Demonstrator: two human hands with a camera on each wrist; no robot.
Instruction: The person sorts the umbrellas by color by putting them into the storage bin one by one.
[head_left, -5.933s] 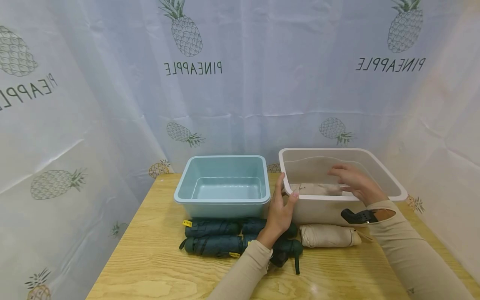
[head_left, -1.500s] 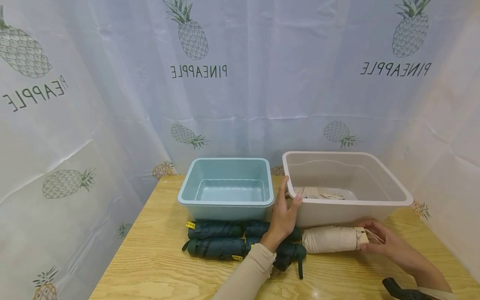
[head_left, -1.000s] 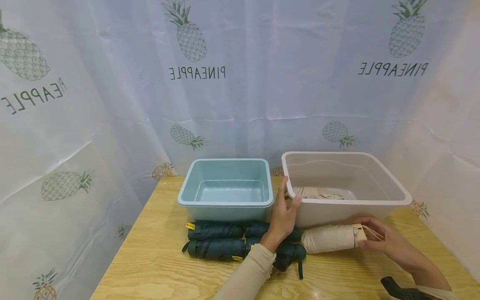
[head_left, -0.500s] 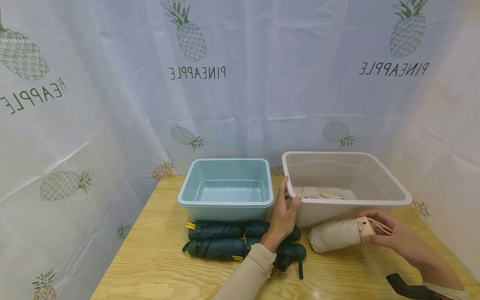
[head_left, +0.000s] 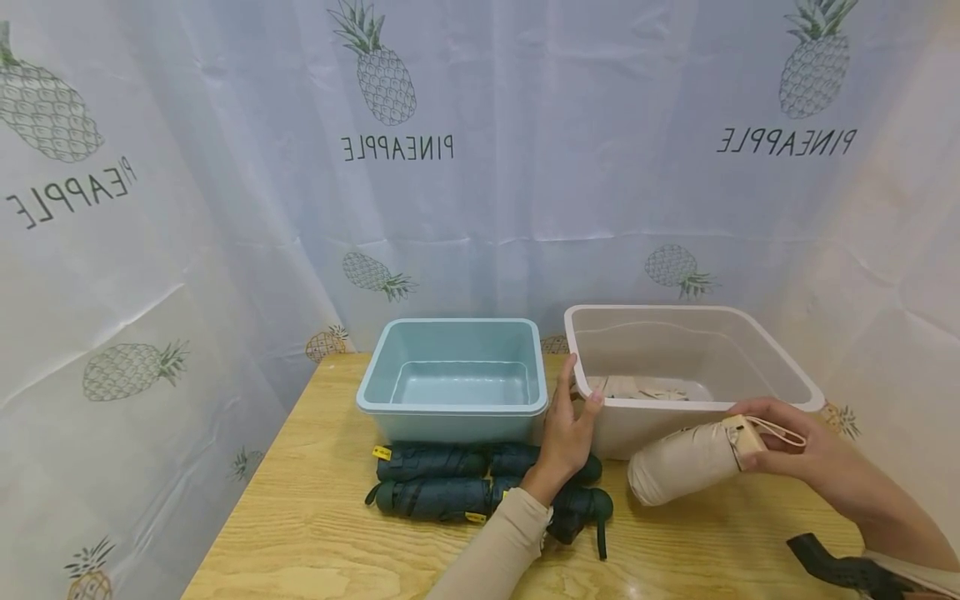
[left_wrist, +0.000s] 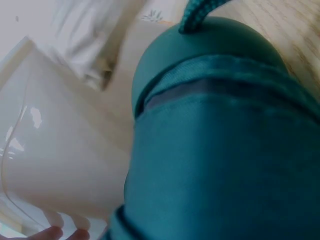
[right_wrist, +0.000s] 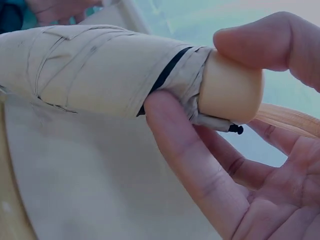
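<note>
My right hand [head_left: 810, 458] pinches the handle end of a beige folded umbrella [head_left: 682, 462] between thumb and fingers. Its far end slants down toward the table in front of the beige bin [head_left: 675, 425]. The right wrist view shows the thumb over the umbrella's pale handle [right_wrist: 232, 87] and a finger under the wrapped cloth. With straight fingers, my left hand [head_left: 566, 433] rests at the bin's front left corner, thumb on the rim. Beige cloth-like things [head_left: 637, 387] lie inside the bin, partly hidden by its front wall.
Several dark green folded umbrellas [head_left: 431, 497] lie in two rows before a light blue bin [head_left: 453, 423]. One green umbrella [left_wrist: 215, 150] fills much of the left wrist view. A patterned curtain [head_left: 510, 208] hangs behind the wooden table [head_left: 285, 517].
The right hand has moved from inside the beige bin to the beige umbrella, taken its handle end, and drawn it rightward and up into a tilt. The left hand has stayed at the corner.
</note>
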